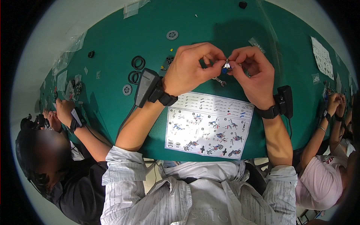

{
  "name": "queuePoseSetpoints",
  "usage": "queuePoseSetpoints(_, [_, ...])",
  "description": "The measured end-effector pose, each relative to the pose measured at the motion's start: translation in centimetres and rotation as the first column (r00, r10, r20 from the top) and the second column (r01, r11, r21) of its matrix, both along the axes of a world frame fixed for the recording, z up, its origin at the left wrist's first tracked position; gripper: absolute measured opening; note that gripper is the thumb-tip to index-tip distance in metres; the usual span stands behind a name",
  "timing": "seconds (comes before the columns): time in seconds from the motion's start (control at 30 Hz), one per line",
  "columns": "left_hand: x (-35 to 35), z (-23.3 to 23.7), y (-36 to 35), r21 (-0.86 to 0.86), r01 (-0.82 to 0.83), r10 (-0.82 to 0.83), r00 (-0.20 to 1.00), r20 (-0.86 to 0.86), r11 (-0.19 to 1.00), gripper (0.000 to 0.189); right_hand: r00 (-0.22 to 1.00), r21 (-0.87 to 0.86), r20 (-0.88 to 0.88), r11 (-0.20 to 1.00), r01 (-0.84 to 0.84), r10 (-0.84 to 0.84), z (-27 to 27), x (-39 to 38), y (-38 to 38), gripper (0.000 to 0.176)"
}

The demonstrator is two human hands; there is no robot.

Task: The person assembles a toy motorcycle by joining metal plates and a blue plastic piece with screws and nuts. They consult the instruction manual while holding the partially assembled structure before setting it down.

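Over the worktop [202, 26], left fingers [214, 70] and right fingers [238, 70] pinch a silver-and-blue part [226, 66]. Nearby lies a plastic bag [257, 44], contents indistinct.

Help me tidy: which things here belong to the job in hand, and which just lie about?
Likely the job:
silver-and-blue assembly, held
white printed instruction sheet
silver metal wrench
black round rings
grey round discs

Likely lying about:
clear plastic packet
crumpled clear wrapping

Small silver-and-blue part [226, 66] in midair

Green table [112, 41], printed sheet [208, 129], black rings [138, 68], apparently a wrench [222, 83]
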State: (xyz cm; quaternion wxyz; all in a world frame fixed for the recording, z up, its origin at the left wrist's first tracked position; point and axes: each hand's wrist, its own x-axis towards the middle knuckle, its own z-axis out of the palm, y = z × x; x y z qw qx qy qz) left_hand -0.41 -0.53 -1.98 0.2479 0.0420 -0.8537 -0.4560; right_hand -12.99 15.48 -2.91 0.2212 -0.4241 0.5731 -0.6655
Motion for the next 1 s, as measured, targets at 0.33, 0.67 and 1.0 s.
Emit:
queuePoseSetpoints(0.33, [0.03, -0.13, 0.15, 0.013, -0.013, 0.012, 1.000, 0.008, 1.000, 0.014, 0.998, -0.001, 0.057, 1.000, -0.010, 0.010, -0.04, 0.12, 0.04, 0.016])
queuePoseSetpoints(0.67, [-0.18, -0.19, 0.75, -0.011, -0.013, 0.013, 0.999, -0.039, 1.000, 0.013, 0.999, -0.052, -0.025, 0.998, 0.040, -0.041, -0.66, 0.42, -0.12, 0.019])
queuePoseSetpoints(1.0, [-0.14, 0.38, 0.37, -0.100, 0.009, -0.022, 0.992, -0.124, 0.995, 0.016, 0.983, -0.151, -0.149, 0.985, 0.082, -0.104, -0.23, 0.53, -0.09, 0.018])
